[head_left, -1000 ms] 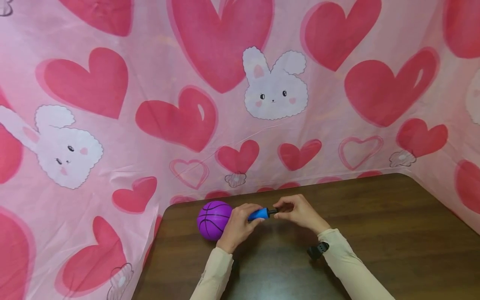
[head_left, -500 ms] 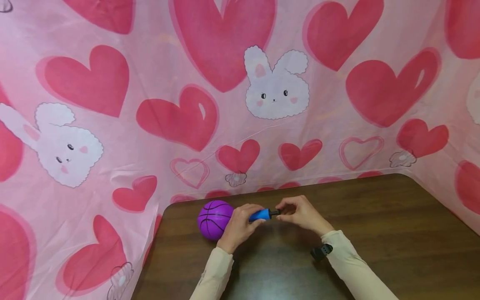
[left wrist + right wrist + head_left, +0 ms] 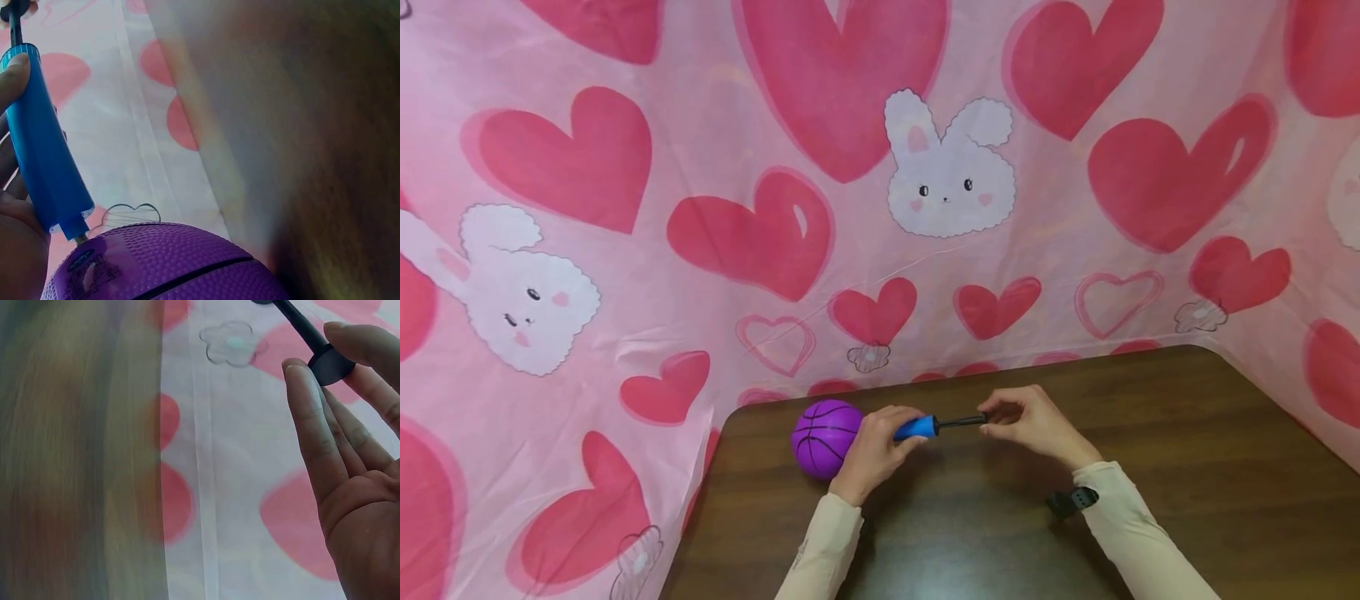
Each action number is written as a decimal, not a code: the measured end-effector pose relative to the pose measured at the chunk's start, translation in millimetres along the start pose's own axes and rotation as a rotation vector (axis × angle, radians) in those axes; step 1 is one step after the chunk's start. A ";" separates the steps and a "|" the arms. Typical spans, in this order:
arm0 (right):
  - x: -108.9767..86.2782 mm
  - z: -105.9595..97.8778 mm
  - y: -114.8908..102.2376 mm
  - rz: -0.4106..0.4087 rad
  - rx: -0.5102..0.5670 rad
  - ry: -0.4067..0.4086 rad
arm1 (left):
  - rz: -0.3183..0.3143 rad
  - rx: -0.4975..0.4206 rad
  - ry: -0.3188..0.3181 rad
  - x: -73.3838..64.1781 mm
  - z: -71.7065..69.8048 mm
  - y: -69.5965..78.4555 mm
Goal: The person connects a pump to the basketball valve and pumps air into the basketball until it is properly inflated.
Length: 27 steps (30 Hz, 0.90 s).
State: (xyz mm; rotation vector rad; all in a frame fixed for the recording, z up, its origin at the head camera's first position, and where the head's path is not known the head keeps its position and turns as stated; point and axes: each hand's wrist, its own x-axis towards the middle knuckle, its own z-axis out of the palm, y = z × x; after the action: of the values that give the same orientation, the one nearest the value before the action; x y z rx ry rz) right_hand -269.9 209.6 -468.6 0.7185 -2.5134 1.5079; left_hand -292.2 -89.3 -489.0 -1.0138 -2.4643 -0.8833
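A blue hand pump (image 3: 916,428) lies nearly level between the two hands in the head view. My left hand (image 3: 877,450) grips its blue barrel (image 3: 47,137), thumb along the top end. The pump's needle end meets the purple basketball (image 3: 169,262), just under a printed patch on its skin. In the head view the purple ball (image 3: 823,437) sits left of the left hand, partly covered by it. My right hand (image 3: 1037,427) pinches the black knob (image 3: 331,365) of the plunger between thumb and fingers. The black plunger rod (image 3: 961,422) shows drawn out of the barrel.
A brown wooden table (image 3: 1187,467) with rounded corners lies under the hands. Behind it hangs a pink cloth (image 3: 1045,225) with hearts and rabbits, close along the table's back edge. A black strap device (image 3: 1072,502) is on the right wrist.
My right hand has moved to the right, pulling the plunger rod well out of the barrel. The left hand and the basketball stay about where they were.
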 end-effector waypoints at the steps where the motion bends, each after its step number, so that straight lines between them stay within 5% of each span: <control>1: -2.5 -3.4 1.1 0.009 -0.003 0.007 | 0.003 0.002 0.001 -0.5 0.2 -0.3; 12: -20.9 -30.1 6.1 0.037 0.016 0.067 | -0.001 -0.012 -0.030 -1.7 4.9 2.0; 27: -19.6 -32.6 2.0 0.033 0.031 0.049 | -0.050 -0.029 -0.046 -0.9 6.1 2.7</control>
State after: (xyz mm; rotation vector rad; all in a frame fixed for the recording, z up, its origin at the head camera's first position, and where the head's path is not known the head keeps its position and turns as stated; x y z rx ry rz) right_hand -258.0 244.9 -460.7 0.6392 -2.4834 1.5582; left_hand -290.0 -84.2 -492.9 -0.9972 -2.5316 -0.9242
